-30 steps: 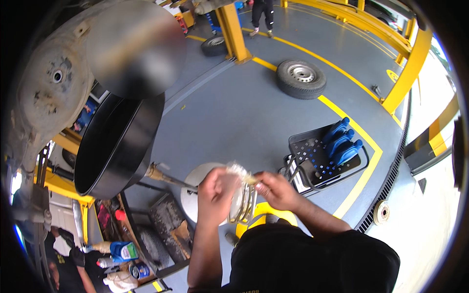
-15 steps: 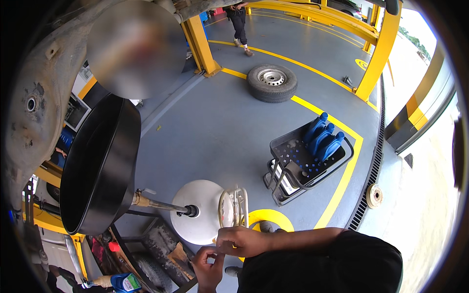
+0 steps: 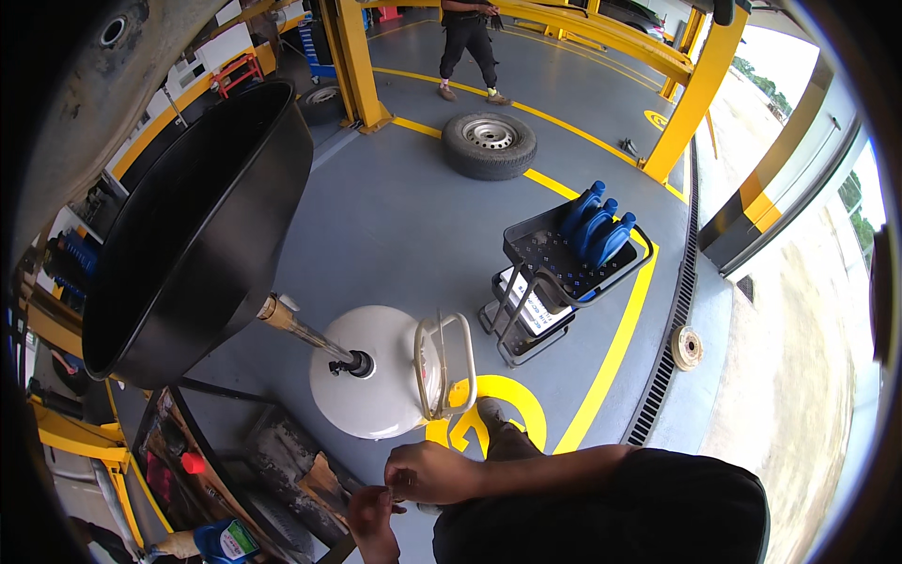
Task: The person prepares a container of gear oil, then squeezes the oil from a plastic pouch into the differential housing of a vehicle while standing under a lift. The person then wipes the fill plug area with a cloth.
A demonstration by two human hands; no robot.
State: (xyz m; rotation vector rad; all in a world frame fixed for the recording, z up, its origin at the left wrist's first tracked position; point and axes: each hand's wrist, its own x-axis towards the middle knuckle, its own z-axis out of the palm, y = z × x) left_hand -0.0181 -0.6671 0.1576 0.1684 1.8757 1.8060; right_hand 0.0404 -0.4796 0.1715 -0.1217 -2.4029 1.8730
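Note:
My right hand has curled, pinched fingers just above my left hand, whose fingers are also curled. Whatever is between their fingertips is too small to make out. Beyond them stands a white round drain tank with a tubular handle on its right and a metal column rising to a large black funnel pan, tilted under raised vehicle metalwork.
A black trolley holds several blue bottles. Beyond lie a loose wheel and a standing person beside yellow lift posts. At lower left is a cluttered metal stand; along the right runs a drain grate.
My hands have moved down from before the tank handle, where they gripped a crinkly, pale thing. The view has shifted, and the other person's legs have changed stance.

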